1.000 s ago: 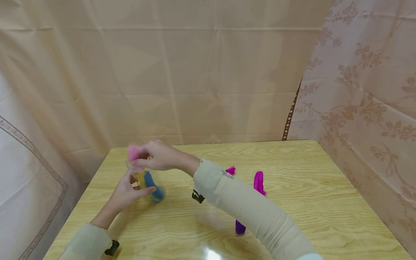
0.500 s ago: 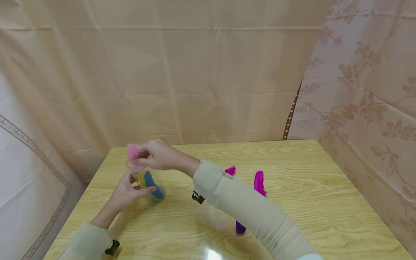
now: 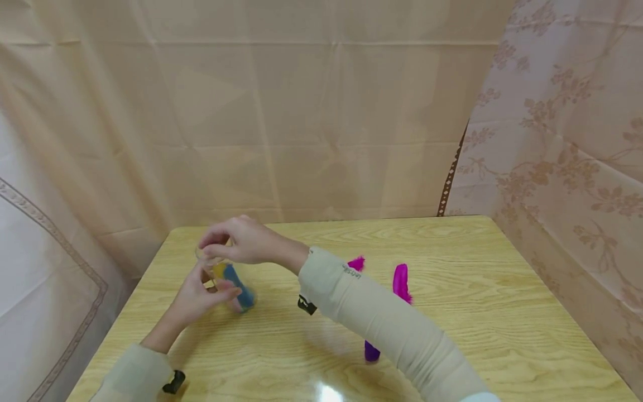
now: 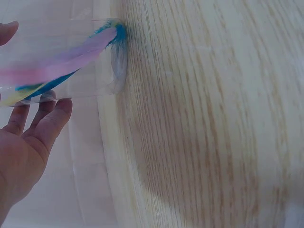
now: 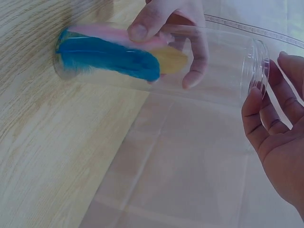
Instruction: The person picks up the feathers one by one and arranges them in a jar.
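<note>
My left hand grips a clear cylindrical jar around its side, thumb on one side and fingers on the other. The base of the jar is right at the wooden tabletop in the left wrist view. Inside it lie a blue feather, a yellow feather and a pink feather, which shows some blur. My right hand is at the jar's mouth, its bent fingers right at the rim, with no feather between them.
On the wooden table, a magenta feather lies right of the right sleeve. Another magenta tip and a purple one show from behind that sleeve. A beige curtain hangs behind the table.
The pink feather, held in my right fingers above the jar's mouth before, is now let go and down inside the jar. Both hands have stayed in place.
</note>
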The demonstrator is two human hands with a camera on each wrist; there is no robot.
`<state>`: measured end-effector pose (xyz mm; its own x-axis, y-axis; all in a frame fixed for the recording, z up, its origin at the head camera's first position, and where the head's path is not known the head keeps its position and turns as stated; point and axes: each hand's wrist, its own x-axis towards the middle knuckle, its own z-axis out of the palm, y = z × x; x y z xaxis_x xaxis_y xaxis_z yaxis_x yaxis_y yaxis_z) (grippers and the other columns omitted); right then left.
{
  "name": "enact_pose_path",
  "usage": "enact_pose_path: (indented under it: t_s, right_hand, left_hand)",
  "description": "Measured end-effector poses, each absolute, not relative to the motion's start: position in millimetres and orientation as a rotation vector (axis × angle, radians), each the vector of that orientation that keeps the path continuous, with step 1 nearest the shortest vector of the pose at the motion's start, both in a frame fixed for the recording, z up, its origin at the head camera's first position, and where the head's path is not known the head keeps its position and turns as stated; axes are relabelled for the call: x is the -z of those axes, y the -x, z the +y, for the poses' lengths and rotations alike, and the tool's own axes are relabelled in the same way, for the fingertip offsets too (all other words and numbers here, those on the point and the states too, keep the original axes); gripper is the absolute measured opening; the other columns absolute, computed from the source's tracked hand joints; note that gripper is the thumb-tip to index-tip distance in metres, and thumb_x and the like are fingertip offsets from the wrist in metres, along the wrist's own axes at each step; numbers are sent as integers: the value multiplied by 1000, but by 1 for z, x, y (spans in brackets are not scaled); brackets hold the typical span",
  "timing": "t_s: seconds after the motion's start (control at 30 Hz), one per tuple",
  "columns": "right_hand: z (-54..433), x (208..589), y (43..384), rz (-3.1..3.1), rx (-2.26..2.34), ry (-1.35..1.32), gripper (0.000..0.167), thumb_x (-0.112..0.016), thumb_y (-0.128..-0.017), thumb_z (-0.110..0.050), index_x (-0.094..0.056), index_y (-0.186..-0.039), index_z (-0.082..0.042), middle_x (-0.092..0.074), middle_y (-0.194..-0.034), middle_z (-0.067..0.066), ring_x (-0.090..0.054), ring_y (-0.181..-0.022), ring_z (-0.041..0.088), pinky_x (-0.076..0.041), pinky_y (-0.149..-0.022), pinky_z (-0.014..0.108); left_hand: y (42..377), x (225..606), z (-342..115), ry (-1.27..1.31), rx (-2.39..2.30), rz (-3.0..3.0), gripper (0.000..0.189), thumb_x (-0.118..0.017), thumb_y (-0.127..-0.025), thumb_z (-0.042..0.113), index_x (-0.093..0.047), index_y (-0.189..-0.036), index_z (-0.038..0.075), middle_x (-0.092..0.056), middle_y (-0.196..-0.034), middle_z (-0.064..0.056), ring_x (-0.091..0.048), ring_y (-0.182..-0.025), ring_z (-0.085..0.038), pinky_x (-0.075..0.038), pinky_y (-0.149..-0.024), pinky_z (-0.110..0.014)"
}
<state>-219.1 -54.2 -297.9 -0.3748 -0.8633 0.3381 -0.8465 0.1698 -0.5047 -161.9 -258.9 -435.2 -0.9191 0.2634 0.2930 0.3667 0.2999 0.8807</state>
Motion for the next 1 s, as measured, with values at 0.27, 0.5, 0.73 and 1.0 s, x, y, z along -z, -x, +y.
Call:
enact_pose_path:
  t_s: [0.27,0.5,0.73,1.0]
  right_hand:
    - [-51,297,217,2375,1044,1732,21,-63,-102,-17,-71,-118,-5,-74,-104,-3,-63,-88,-1,-50,-75,13]
    - [-45,296,220,2384,1132,1741,22,-65,-101,-14,-67,-120,-3,-72,-104,-3,-62,-89,-2,-50,-79,12]
    - [-32,295,222,2328,1176,1667,24,-65,-100,-11,-66,-122,0,-71,-109,4,-64,-92,3,-54,-77,16]
    - [-6,293,229,2341,1251,1628,23,-68,-99,-11,-67,-120,-2,-71,-112,9,-64,-98,8,-56,-80,21]
  left_hand:
    - [162,434,-259,609,1674,-2476,91,-80,-87,3,-29,-159,27,-48,-133,-11,-58,-96,-27,-58,-72,-34]
    - [163,435,-259,560,1685,-2467,85,-82,-85,3,-36,-153,21,-47,-133,-15,-61,-94,-26,-58,-76,-32]
    - [162,433,-256,505,1656,-2489,82,-83,-84,4,-34,-149,12,-42,-133,-18,-60,-92,-22,-57,-79,-26]
    - [160,433,-253,455,1652,-2500,81,-84,-84,4,-33,-147,7,-48,-117,-23,-63,-91,-20,-56,-80,-25]
